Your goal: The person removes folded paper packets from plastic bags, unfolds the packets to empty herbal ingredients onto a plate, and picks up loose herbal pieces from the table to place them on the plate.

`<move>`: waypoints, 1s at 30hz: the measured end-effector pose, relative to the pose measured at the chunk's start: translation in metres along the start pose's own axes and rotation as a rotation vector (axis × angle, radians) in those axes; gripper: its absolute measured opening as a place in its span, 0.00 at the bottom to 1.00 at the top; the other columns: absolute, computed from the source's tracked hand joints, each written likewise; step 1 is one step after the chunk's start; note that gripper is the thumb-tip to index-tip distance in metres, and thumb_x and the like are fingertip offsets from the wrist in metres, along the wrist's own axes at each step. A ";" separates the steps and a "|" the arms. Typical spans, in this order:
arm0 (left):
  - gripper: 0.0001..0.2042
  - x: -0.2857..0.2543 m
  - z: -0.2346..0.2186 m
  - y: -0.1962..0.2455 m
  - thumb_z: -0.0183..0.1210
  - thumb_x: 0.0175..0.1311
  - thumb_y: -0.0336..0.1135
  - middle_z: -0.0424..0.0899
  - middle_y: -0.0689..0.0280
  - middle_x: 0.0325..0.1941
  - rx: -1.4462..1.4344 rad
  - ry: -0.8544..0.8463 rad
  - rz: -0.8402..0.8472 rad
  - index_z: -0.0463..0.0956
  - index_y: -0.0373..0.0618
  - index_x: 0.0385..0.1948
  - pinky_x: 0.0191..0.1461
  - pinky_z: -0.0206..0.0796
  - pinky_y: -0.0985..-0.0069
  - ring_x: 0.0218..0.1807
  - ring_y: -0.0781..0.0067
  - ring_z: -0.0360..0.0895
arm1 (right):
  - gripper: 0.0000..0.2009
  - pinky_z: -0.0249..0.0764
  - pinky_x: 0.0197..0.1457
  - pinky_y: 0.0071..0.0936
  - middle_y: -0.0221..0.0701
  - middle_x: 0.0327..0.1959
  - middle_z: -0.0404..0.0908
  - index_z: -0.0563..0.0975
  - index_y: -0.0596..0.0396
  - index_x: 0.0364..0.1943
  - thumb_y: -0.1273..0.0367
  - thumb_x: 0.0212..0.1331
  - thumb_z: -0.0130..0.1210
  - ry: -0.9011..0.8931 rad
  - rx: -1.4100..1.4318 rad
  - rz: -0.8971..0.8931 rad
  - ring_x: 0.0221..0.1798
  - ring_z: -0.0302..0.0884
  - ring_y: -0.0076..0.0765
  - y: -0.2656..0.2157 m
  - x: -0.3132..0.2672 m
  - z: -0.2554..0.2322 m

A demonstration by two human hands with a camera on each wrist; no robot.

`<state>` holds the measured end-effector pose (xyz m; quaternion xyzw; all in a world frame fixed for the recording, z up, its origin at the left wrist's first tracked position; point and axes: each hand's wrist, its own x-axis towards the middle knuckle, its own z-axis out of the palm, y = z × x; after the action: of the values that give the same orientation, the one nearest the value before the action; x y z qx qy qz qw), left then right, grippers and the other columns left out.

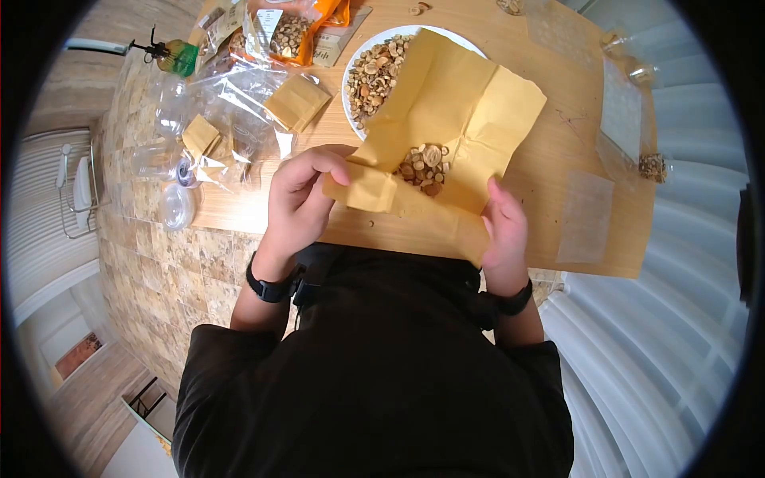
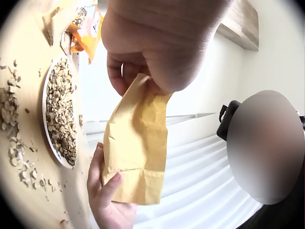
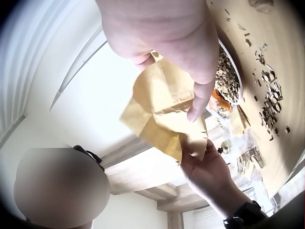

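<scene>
A creased sheet of brown kraft paper (image 1: 446, 95) is spread between my two hands, with a small heap of dried slices (image 1: 422, 166) lying in its fold. My left hand (image 1: 296, 203) pinches the folded-over near left corner between thumb and fingers. On the other side, my right hand (image 1: 506, 227) grips the near right edge, thumb on the paper and fingers partly hidden behind it. Beyond the sheet, and partly covered by it, is a white plate (image 1: 456, 37) heaped with mixed dried slices (image 1: 373, 80). From the left wrist, the paper's outer face (image 2: 136, 157) shows raised above the table.
Folded brown paper packets (image 1: 296, 103) and clear plastic bags (image 1: 239, 92) lie left of the plate. Behind them are orange bags (image 1: 307, 40) and a green spray bottle (image 1: 177, 57). A clear lid (image 1: 177, 207) sits at the left edge; translucent sheets (image 1: 586, 217) lie at right.
</scene>
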<state>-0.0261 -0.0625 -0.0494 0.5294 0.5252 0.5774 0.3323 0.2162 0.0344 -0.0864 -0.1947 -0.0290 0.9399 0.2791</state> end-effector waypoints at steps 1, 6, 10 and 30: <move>0.03 0.000 0.001 0.001 0.48 0.62 0.21 0.77 0.65 0.38 -0.001 0.000 0.001 0.71 0.40 0.31 0.42 0.64 0.85 0.40 0.80 0.73 | 0.21 0.65 0.61 0.48 0.40 0.59 0.67 0.60 0.56 0.60 0.61 0.67 0.38 0.000 -0.001 0.000 0.58 0.68 0.49 0.002 0.001 0.000; 0.06 0.008 0.009 0.005 0.46 0.60 0.21 0.77 0.59 0.44 -0.217 0.062 -0.058 0.69 0.42 0.24 0.51 0.61 0.78 0.49 0.69 0.72 | 0.23 0.64 0.62 0.45 0.39 0.59 0.67 0.60 0.57 0.60 0.58 0.68 0.38 0.091 0.000 -0.024 0.59 0.67 0.44 0.003 0.002 -0.002; 0.07 0.015 0.013 -0.001 0.45 0.56 0.19 0.76 0.56 0.49 -0.087 0.184 0.082 0.69 0.42 0.21 0.57 0.58 0.75 0.54 0.62 0.70 | 0.24 0.64 0.62 0.42 0.39 0.59 0.67 0.60 0.57 0.60 0.56 0.67 0.38 0.129 -0.029 -0.083 0.59 0.67 0.43 -0.006 0.000 0.003; 0.08 0.008 0.013 -0.039 0.45 0.60 0.18 0.71 0.60 0.54 -0.079 0.071 -0.230 0.73 0.40 0.29 0.56 0.60 0.76 0.55 0.69 0.69 | 0.25 0.65 0.62 0.41 0.40 0.60 0.65 0.58 0.61 0.61 0.56 0.67 0.40 0.326 -0.504 -0.639 0.60 0.67 0.43 -0.065 0.011 0.021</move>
<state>-0.0218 -0.0426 -0.0859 0.4313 0.5707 0.5743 0.3980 0.2332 0.0957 -0.0601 -0.3838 -0.2716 0.7270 0.5005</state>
